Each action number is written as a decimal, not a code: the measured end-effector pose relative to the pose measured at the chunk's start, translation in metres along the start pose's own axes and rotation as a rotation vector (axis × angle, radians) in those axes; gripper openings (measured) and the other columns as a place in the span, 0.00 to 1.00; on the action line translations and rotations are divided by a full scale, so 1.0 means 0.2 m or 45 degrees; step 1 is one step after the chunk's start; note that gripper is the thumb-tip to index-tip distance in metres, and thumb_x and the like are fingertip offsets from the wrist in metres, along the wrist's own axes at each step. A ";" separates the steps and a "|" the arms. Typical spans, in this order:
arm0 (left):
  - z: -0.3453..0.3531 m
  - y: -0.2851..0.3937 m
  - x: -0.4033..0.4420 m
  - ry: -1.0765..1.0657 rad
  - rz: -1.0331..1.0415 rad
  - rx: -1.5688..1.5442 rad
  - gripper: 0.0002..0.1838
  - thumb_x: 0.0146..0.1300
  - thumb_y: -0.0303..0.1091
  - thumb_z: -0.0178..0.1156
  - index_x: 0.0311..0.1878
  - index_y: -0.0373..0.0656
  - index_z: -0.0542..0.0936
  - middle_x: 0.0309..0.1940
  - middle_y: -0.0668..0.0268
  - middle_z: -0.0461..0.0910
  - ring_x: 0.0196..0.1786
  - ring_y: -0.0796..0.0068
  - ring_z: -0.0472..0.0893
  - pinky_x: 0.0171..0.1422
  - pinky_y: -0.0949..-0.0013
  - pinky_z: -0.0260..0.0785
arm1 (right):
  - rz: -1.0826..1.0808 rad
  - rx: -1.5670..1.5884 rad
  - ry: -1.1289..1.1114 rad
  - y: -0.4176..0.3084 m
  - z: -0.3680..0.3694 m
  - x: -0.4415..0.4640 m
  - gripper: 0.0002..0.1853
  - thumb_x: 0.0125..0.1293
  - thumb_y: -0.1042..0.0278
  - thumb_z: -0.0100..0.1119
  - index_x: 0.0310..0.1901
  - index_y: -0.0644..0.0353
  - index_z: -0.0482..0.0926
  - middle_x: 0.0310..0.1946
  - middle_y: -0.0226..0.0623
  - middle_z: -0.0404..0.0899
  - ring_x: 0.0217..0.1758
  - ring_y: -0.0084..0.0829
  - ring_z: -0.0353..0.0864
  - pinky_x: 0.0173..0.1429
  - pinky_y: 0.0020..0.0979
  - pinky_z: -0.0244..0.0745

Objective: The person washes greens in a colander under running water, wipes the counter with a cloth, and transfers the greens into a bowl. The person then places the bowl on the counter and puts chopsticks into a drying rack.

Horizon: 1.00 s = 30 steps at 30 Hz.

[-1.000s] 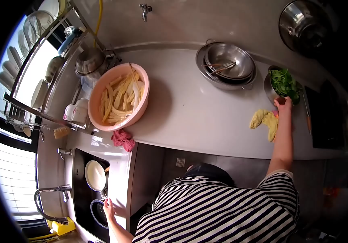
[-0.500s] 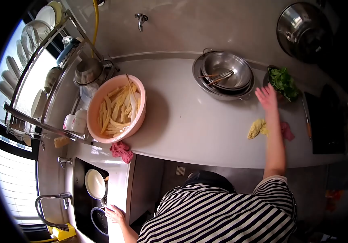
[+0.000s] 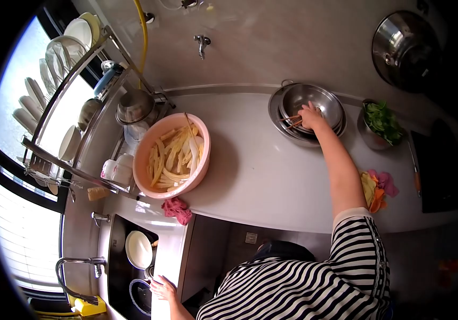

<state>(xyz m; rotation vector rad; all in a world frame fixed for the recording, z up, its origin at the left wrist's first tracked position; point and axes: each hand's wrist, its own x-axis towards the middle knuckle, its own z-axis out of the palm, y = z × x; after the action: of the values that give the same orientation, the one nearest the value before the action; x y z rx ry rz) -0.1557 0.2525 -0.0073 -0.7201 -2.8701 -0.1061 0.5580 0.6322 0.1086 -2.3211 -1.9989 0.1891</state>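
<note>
My right hand (image 3: 310, 116) reaches into the stacked steel bowls (image 3: 333, 101) on the counter. Its fingers close around a bundle of chopsticks (image 3: 288, 118), whose brown ends stick out to the left; the tips under the hand are hidden. My left hand (image 3: 163, 289) rests with spread fingers on the front edge of the sink (image 3: 116, 242) and holds nothing. In the sink, close to that hand, are a white bowl-shaped vessel (image 3: 139, 249) and a dark-rimmed round pan or basin (image 3: 140, 295).
A pink basin (image 3: 142, 176) of pale yellow strips stands left, beside a dish rack (image 3: 74, 176). A red cloth (image 3: 177, 210) lies by the sink corner. Rightward are a bowl of leafy greens (image 3: 382, 122), coloured cloths (image 3: 378, 188), a knife (image 3: 415, 170) and a black board (image 3: 439, 176).
My right hand has moved left from beside the greens into the steel bowls and taken hold of the chopsticks. My left hand stays on the sink edge. The whole view has shifted slightly.
</note>
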 end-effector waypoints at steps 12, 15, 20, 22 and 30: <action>-0.09 0.05 -0.03 -0.124 -0.035 -0.171 0.32 0.60 0.58 0.45 0.63 0.50 0.60 0.64 0.60 0.57 0.69 0.58 0.50 0.68 0.48 0.41 | -0.369 0.712 0.789 -0.18 -0.43 -0.08 0.12 0.61 0.60 0.49 0.31 0.61 0.77 0.29 0.46 0.77 0.36 0.45 0.76 0.39 0.38 0.70; -0.20 0.10 -0.07 -0.141 -0.030 -0.152 0.33 0.59 0.58 0.45 0.63 0.48 0.60 0.64 0.59 0.56 0.68 0.56 0.50 0.68 0.48 0.40 | -0.481 1.045 0.872 -0.31 -0.59 -0.12 0.20 0.66 0.58 0.44 0.23 0.62 0.75 0.23 0.37 0.77 0.30 0.31 0.77 0.37 0.31 0.70; -0.25 0.10 -0.06 -0.282 -0.058 -0.147 0.39 0.59 0.64 0.40 0.65 0.44 0.57 0.66 0.58 0.53 0.71 0.57 0.44 0.67 0.42 0.40 | -0.369 2.398 0.247 -0.85 -0.75 -0.39 0.23 0.67 0.49 0.43 0.18 0.49 0.54 0.11 0.23 0.49 0.14 0.18 0.50 0.22 0.23 0.56; -0.27 0.10 -0.06 -0.283 -0.058 -0.182 0.39 0.59 0.64 0.40 0.65 0.44 0.58 0.66 0.58 0.53 0.71 0.57 0.43 0.66 0.40 0.40 | -0.407 2.535 0.017 -1.07 -0.72 -0.52 0.24 0.67 0.48 0.42 0.17 0.48 0.53 0.11 0.21 0.49 0.13 0.17 0.48 0.19 0.23 0.52; -0.25 0.07 0.06 -0.321 -0.200 -0.431 0.29 0.57 0.58 0.48 0.55 0.48 0.71 0.59 0.63 0.62 0.67 0.61 0.51 0.62 0.37 0.43 | -0.345 2.689 -1.291 -2.08 -0.52 -0.96 0.23 0.67 0.48 0.42 0.17 0.47 0.55 0.09 0.20 0.48 0.11 0.17 0.47 0.18 0.23 0.51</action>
<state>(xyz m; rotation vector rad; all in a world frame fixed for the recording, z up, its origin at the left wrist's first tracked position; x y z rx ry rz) -0.1519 0.2639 0.0434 -0.5964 -3.1881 -0.5737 0.1375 0.5066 0.2768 -0.4192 -0.7433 2.1852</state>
